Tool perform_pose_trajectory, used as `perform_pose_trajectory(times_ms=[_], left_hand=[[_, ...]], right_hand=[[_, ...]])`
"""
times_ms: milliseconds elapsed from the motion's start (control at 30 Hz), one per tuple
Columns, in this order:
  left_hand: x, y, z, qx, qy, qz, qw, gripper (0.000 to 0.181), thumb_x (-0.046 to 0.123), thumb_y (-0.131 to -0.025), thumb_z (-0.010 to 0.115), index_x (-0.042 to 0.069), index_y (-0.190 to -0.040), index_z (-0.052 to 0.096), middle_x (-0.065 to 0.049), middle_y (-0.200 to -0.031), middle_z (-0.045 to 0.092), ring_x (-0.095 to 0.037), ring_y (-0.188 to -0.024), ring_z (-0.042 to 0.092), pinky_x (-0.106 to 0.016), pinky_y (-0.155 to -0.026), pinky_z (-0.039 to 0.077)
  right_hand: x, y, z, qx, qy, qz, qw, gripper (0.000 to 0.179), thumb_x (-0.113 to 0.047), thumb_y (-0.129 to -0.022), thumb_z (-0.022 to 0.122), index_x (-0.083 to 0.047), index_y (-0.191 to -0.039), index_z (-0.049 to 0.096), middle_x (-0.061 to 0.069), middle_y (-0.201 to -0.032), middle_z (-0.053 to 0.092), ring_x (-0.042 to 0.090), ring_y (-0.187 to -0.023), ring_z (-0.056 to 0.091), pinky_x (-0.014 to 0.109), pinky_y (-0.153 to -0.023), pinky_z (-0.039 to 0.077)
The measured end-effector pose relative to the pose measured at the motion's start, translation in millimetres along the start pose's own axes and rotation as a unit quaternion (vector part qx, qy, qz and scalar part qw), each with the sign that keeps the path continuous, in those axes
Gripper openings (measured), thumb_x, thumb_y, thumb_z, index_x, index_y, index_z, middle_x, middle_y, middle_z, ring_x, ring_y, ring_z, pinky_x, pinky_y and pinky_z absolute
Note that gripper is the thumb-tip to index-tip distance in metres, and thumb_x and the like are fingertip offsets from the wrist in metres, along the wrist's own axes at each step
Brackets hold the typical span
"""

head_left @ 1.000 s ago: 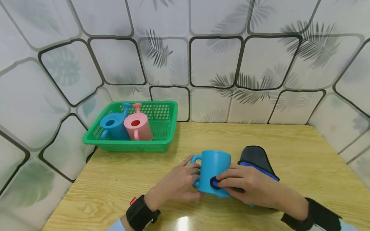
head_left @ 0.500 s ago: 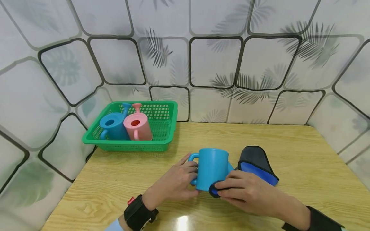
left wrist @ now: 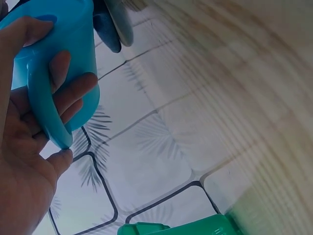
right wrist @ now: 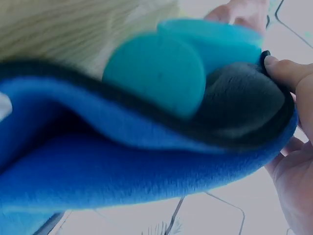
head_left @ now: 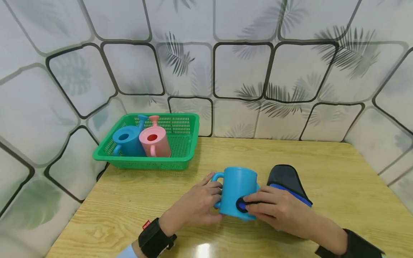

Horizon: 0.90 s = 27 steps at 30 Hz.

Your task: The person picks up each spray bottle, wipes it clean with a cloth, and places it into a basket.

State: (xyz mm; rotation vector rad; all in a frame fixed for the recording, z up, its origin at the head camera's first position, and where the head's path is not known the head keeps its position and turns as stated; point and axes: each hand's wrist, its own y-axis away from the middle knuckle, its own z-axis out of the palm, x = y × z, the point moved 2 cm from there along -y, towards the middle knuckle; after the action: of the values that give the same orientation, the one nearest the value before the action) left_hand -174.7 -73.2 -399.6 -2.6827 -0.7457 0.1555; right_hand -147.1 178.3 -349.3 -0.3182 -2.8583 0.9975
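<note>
A light-blue watering can (head_left: 239, 190) is held just over the table in front of me. My left hand (head_left: 199, 200) grips it by the handle (left wrist: 41, 100), with fingers passing through the loop. In the right wrist view, the can's round sprinkler head (right wrist: 155, 73) faces the camera. My right hand (head_left: 279, 211) pinches a blue and dark-grey cloth (right wrist: 146, 161) with black edging. One folded corner of it presses against the can's lower side, while its dark far end (head_left: 287, 175) sticks out beyond the hand.
On the wooden table (head_left: 155, 190), a green plastic basket (head_left: 145, 164) stands at the back left. Inside it are a blue watering can (head_left: 129, 145) and a pink watering can (head_left: 158, 143). A patterned covering (head_left: 238, 114) rises behind the table.
The cloth corner in my right hand slid down to the can's bottom edge, then came back up its side. The can tilted slightly along with it; my left hand kept its hold.
</note>
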Motion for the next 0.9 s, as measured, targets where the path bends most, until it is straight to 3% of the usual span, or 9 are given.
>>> perform_pose_trajectory(times_ms=[400,633,900], left_hand=[[6.4,0.7,-0.7,-0.013,-0.018,0.019,0.9996,0.029,0.043,-0.083,0.076,0.015,-0.088,0.072,0.004,-0.104,0.075,-0.014,-0.118,0.062,-0.048,-0.126,0.030],[8.8,1.7,-1.3,-0.013,-0.018,0.019,0.9996,0.029,0.044,-0.083,0.077,0.016,-0.087,0.071,0.005,-0.103,0.075,-0.013,-0.118,0.062,-0.048,-0.126,0.029],[7.8,1.9,0.3,-0.013,-0.019,0.019,0.9996,0.030,0.044,-0.081,0.077,0.016,-0.088,0.071,0.005,-0.103,0.075,-0.013,-0.119,0.062,-0.048,-0.126,0.029]], right_hand=[[24.8,1.9,-9.1,0.061,0.065,0.093,0.9916,0.041,-0.035,-0.108,0.050,-0.005,-0.102,0.079,0.006,-0.101,0.074,0.015,-0.083,0.069,0.016,-0.073,0.054],[28.2,6.8,-11.8,0.038,0.069,0.146,0.9861,0.044,-0.039,-0.108,0.047,-0.006,-0.109,0.077,0.004,-0.102,0.076,0.013,-0.083,0.067,0.016,-0.071,0.052],[29.3,9.6,-12.1,0.036,0.049,0.163,0.9848,0.042,-0.038,-0.107,0.048,-0.008,-0.111,0.076,0.002,-0.101,0.076,0.009,-0.081,0.065,0.014,-0.071,0.051]])
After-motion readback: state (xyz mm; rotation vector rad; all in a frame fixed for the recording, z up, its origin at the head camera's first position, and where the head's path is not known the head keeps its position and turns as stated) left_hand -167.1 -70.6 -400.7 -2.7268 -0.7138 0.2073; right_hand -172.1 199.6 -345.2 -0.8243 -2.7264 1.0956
